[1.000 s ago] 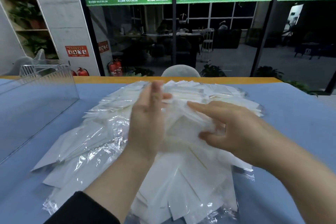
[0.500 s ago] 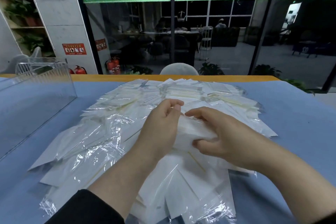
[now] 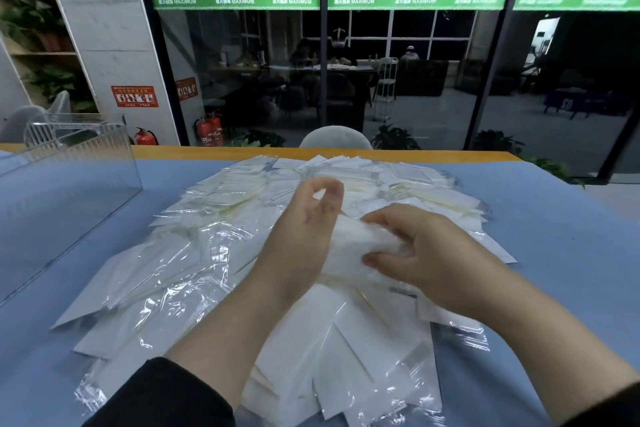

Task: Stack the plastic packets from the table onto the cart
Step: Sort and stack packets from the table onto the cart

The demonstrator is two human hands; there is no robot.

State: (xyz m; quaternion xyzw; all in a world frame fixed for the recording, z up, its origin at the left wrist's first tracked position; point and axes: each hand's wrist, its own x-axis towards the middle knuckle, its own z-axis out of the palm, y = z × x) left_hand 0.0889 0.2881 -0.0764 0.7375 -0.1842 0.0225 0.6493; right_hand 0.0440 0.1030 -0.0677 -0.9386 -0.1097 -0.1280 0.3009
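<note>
A wide heap of clear plastic packets with white inserts [image 3: 194, 274] covers the middle of the blue table [image 3: 554, 253]. My right hand [image 3: 426, 250] grips a small bunch of packets [image 3: 349, 243] above the heap, thumb below and fingers over the top. My left hand [image 3: 304, 229] is at the bunch's left end, its fingers curled with thumb and forefinger tips close together; the packet edge there is blurred. No cart shows in view.
A clear acrylic box [image 3: 62, 191] stands on the table at the left. The table's orange far edge [image 3: 207, 151] runs below a dark glass wall. A pale chair back [image 3: 334, 139] rises behind the table.
My left hand went from flat and raised to curled at the bunch's left end. My right hand tightened round the bunch and drew it slightly nearer.
</note>
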